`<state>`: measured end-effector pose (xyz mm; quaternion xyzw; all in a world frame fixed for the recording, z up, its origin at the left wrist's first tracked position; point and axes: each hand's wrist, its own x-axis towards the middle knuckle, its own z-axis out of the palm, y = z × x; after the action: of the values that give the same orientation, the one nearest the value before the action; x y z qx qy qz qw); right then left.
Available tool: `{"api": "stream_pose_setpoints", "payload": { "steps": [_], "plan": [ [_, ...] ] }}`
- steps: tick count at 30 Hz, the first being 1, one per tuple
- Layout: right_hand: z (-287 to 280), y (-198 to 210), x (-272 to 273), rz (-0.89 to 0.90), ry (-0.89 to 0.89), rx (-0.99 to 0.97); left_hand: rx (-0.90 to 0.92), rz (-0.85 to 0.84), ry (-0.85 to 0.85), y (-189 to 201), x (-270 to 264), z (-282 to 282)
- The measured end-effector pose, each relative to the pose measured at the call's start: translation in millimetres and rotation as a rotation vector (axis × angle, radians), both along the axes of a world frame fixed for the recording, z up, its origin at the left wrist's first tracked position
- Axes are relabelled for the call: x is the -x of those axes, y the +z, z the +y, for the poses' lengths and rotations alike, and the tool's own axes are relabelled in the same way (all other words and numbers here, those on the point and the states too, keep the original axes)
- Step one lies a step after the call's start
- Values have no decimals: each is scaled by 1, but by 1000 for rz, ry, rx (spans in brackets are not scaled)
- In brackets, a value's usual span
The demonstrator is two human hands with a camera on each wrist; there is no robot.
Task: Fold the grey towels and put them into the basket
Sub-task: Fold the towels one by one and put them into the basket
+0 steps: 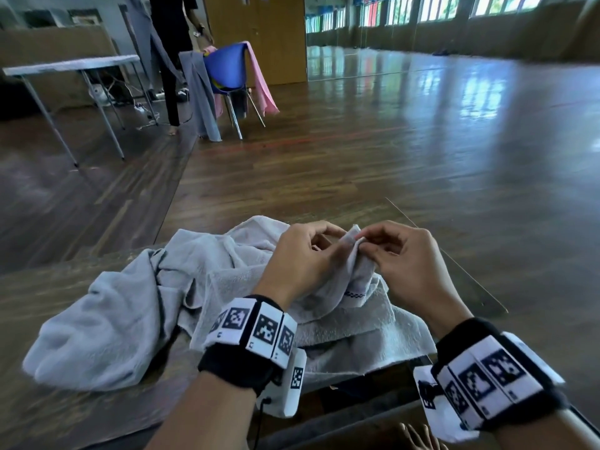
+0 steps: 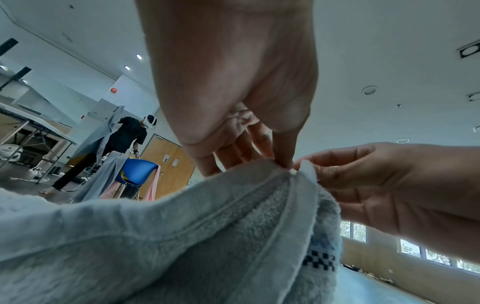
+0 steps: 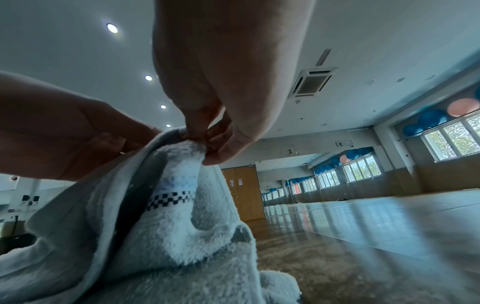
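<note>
Now, left hand point(image 1: 302, 251): pinching grey towel point(image 1: 207, 280) corner, 12 o'clock
Right hand point(image 1: 406, 258): pinching same corner
Worktop point(image 1: 81, 414): rumpled towel

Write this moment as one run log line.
left hand: pinches grey towel corner | right hand: pinches same corner | fold: not done | basket: unseen

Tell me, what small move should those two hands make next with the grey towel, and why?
Probably draw apart along the edge. The left hand and right hand both pinch one raised corner of the grey towel, and the rest still lies crumpled, so it needs spreading before any fold.
</note>
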<state>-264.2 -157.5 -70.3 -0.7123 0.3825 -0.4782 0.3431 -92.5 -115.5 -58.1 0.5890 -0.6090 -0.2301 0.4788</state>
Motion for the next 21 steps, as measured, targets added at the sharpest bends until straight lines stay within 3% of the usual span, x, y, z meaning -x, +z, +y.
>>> {"api": "stream_pose_setpoints", "payload": {
  "steps": [11, 21],
  "plan": [
    [1, 4, -18, -36, -83, 29, -5, -30, 91, 0, -7, 0],
    [2, 4, -17, -72, -116, 18, -30, 43, 44, 5, -2, 3]
  ]
}}
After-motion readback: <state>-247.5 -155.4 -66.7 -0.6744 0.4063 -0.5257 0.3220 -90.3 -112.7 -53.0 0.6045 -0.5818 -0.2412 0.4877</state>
